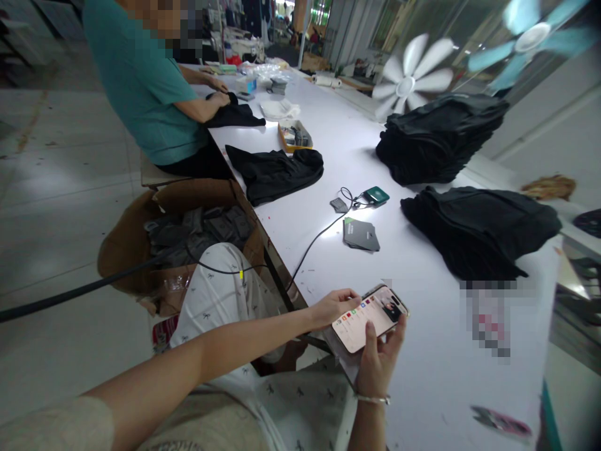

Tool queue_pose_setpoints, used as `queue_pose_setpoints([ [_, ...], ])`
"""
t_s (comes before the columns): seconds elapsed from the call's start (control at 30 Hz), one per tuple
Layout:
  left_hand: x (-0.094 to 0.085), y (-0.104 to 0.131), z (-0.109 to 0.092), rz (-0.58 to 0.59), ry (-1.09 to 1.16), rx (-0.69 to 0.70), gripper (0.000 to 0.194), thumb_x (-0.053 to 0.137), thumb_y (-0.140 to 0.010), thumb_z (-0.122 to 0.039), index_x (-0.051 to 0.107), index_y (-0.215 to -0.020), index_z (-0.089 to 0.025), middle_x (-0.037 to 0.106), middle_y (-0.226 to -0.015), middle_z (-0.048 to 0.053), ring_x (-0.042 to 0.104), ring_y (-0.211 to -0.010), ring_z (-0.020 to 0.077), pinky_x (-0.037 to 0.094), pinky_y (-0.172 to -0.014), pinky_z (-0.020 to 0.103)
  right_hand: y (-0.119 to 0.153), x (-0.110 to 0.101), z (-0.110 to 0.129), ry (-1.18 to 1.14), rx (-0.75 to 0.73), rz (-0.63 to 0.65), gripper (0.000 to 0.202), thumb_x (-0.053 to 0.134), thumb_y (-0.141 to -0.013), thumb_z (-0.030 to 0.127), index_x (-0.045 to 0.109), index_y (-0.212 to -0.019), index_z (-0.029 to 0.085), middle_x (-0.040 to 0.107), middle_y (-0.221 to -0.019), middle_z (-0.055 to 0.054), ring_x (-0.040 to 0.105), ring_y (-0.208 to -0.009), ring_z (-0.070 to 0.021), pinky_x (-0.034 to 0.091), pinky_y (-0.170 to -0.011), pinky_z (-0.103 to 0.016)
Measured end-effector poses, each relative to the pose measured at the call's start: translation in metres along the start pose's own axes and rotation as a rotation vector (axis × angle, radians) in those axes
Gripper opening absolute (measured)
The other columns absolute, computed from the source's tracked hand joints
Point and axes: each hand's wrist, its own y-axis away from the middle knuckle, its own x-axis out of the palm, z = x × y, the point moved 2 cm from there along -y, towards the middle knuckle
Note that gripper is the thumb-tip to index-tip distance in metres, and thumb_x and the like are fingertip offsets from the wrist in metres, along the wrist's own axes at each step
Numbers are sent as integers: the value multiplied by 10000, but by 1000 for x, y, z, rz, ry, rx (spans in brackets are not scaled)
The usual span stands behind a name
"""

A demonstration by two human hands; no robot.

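A smartphone (369, 321) with a lit screen is tilted above the table's near edge. My right hand (381, 360), a bracelet at its wrist, grips the phone from below, with the thumb over the screen. At the phone's left side, my left hand (332, 308) has its fingers curled against the edge. Farther up the table are a small stack of dark printed cards (360, 235), a green device (376, 195) on a black cord and a small grey tag (339, 205).
Folded black garments (483, 225) and a taller black pile (441, 138) stand at right. A black garment (277, 172) and a yellow box (295, 136) lie ahead. A co-worker (141, 94) handles black cloth at left. Pink-handled snips (502, 421) lie near the right edge.
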Motion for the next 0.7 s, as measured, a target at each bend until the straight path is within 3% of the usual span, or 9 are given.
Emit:
queue_pose_setpoints([
  [0.1,0,0,0,6,-5,-5,443,671,-580,-507,506,-755,-135,541,-627,-16,482,-493,75,355,-511,212,0,0,-1,17,5,4,798,582,-722,388,131,-1371,271,297,-1360,-126,462,-1103,-269,428,-846,-438],
  [0.3,0,1,-2,-7,90,-42,392,682,-593,-450,502,-740,-135,535,-602,-22,484,-493,79,355,-513,213,0,-5,-8,-43,26,-34,845,593,-730,363,34,-1363,351,457,-1179,-82,556,-928,-212,477,-732,-396],
  [0.53,-1,5,-12,-7,268,-73,257,656,-657,-325,539,-754,-117,565,-650,6,511,-568,96,357,-585,217,-1,-6,-15,-105,122,37,579,511,-785,398,329,-1310,236,515,-1180,-85,507,-1048,-244,421,-857,-429],
  [0.7,-2,2,-11,63,425,-111,357,533,-763,-432,592,-830,-86,634,-752,87,576,-714,168,385,-721,267,-2,-7,-22,-106,126,101,611,562,-754,384,336,-1304,245,497,-1228,-85,479,-1094,-253,400,-892,-433],
])
